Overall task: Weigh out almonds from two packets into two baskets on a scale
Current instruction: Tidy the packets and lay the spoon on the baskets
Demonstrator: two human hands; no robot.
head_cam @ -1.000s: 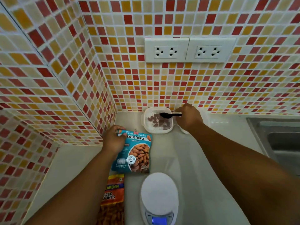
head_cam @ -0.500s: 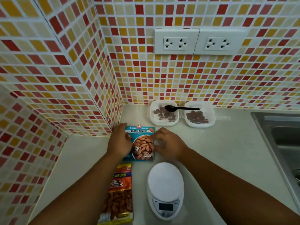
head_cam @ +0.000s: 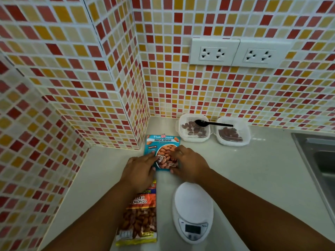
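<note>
Two tiled walls meet in a corner at the far left, rising from a pale counter that fills the near ground. At the far right edge sits a steel sink. Near the middle stands a white scale, its platform bare and its display dark. Left of the scale lies an orange almond packet, flat on the counter, partly under the left forearm. Beyond it lies a blue almond packet, also flat, with a small clip at its far edge. The left hand rests on the blue packet's near left part, fingers straight. The right hand touches its right side with loosely curled fingers; whether it grips the packet I cannot tell. Against the far wall sit two white baskets, the left basket just beside the right basket, each holding almonds. A black spoon lies across both rims.
</note>
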